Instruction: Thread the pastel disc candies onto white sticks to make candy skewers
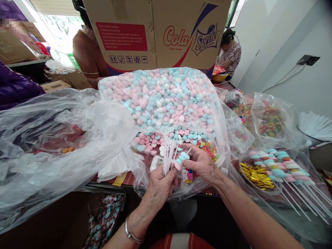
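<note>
My left hand is closed around a bunch of white sticks that point upward. One stick leans to the right and carries several pink and blue candies threaded on it. With thumb and fingers, my right hand pinches the blue candies near the top of that stick, whose white tip shows above them. Just beyond my hands, loose pink, blue and white candies spill from a large clear plastic bag. Small ring-shaped gummies lie to the right of my right hand.
Finished candy skewers lie at right beside a bowl of gold twist ties. More white sticks stand at far right. A big cardboard box blocks the back. Below left, an open box holds wrapped candies. Other people sit behind.
</note>
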Motion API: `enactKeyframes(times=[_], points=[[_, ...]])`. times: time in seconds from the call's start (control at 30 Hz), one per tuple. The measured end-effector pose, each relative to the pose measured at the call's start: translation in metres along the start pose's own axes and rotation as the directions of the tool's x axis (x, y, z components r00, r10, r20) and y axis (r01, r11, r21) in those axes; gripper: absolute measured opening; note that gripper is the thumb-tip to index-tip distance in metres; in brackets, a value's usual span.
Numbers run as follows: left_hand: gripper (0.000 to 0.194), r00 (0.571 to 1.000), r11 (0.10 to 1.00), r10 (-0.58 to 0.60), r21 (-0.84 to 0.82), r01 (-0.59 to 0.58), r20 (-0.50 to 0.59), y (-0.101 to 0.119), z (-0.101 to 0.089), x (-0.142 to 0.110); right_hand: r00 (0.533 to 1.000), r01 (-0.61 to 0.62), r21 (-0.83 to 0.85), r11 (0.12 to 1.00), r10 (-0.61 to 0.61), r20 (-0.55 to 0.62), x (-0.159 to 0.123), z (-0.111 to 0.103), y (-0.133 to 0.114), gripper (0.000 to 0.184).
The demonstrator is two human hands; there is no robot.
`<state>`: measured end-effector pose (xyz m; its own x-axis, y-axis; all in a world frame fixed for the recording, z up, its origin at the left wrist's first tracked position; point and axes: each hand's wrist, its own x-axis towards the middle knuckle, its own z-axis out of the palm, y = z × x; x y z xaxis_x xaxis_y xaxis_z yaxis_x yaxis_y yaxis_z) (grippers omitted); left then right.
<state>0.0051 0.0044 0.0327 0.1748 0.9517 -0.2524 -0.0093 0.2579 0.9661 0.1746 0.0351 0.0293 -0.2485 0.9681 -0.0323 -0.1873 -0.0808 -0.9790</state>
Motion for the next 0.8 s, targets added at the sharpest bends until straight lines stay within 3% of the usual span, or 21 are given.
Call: enactKeyframes(times=[0.1,0.3,0.43,0.6,0.8], points=[[0.033,0.998,0.996,0.004,0.093,-0.009,0.059,-0.003,-0.007,0.000,0.998,-0.053,-0.053,0.997,0.054,0.010,-0.002,-0.008,-0.004,0.046],[0.028,0.987,0.977,0.036,0.200,-0.067,0.155,0.000,-0.016,-0.001,0.966,-0.175,-0.152,0.973,0.199,0.168,-0.009,-0.014,-0.021,0.032],[0.029,0.981,0.973,0.059,0.209,-0.097,0.183,0.004,-0.015,-0.001,0.988,-0.104,-0.166,0.981,0.121,0.097,-0.010,-0.013,-0.019,0.022],[0.031,0.973,0.986,0.036,0.150,-0.072,0.230,0.007,-0.017,0.004,0.999,-0.050,-0.032,0.998,0.049,-0.019,-0.010,-0.014,-0.017,0.017],[0.031,0.975,0.994,-0.016,0.106,-0.008,0.223,0.011,-0.019,0.005,0.998,-0.062,-0.013,0.998,0.062,-0.002,-0.009,-0.016,-0.027,0.021]])
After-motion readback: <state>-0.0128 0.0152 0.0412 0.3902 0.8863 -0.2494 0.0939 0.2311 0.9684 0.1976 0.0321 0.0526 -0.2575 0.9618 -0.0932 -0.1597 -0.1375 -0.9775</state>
